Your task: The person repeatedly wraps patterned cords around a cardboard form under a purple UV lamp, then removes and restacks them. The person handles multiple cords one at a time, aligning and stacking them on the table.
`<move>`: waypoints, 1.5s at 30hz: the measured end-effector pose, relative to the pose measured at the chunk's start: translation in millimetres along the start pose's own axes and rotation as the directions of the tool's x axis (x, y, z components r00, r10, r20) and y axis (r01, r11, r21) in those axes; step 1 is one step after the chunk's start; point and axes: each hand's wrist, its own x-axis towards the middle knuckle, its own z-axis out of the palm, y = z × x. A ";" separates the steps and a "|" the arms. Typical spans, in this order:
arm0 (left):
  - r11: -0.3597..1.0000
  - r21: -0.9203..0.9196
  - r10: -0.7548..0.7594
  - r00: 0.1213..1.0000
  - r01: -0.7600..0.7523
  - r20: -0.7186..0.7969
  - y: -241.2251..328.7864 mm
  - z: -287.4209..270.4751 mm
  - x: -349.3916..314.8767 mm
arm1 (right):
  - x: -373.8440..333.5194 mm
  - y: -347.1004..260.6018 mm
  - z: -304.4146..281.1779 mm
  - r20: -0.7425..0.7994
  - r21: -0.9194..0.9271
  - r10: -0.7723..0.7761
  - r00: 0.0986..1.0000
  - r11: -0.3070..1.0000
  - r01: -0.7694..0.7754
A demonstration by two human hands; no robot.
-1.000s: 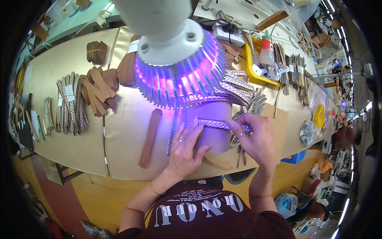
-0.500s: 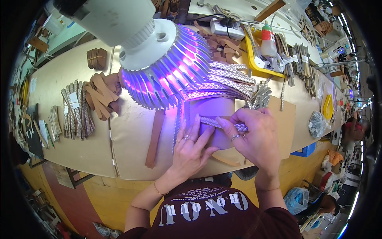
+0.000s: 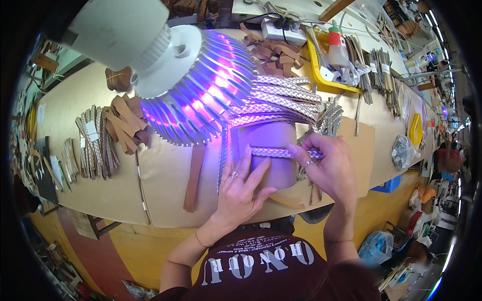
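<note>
A silvery braided strap (image 3: 273, 152) lies straight across a smooth, rounded form (image 3: 281, 175) lit purple. My right hand (image 3: 329, 168) pinches the strap's right part between thumb and fingers. At its left end, my left hand (image 3: 241, 188) has its fingers stretched and spread, the tips by the strap and the form. Just beyond, a bundle of braided straps (image 3: 288, 95) reaches out from under a large finned lamp (image 3: 201, 95) glowing violet. A thin braided strip (image 3: 223, 160) hangs down beside my left fingers.
A brown strip (image 3: 195, 178) lies left of my hands. Farther left are loose brown strips (image 3: 125, 123) and bundled braids (image 3: 95, 143). A yellow tray (image 3: 316, 75) with a red-labelled bottle (image 3: 337, 47) stands at the back. Cardboard (image 3: 356, 155) lies to the right.
My right hand has shifted slightly right, and the strap, tilted before, now runs straighter across the form. My left hand is nearly still. The lamp appears farther left in view.
</note>
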 end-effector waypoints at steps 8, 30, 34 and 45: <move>1.000 0.004 -0.006 1.000 0.006 -0.004 2.7 -0.4 0.7 | 0.3 15.1 8.2 0.078 0.076 0.112 0.991 0.990 -0.118; 0.989 0.145 -0.013 0.997 0.024 -0.074 27.1 -10.0 -7.4 | 3.3 -14.7 22.9 0.114 0.058 0.086 0.990 0.994 -0.093; 1.000 0.005 -0.026 1.000 0.026 0.004 21.7 5.2 -2.0 | 5.5 -16.8 15.9 0.134 0.068 0.045 0.990 0.996 -0.054; 0.995 0.097 -0.012 0.998 0.006 0.055 23.5 1.4 0.4 | -10.9 30.2 -14.9 0.192 0.225 0.129 0.973 0.959 -0.171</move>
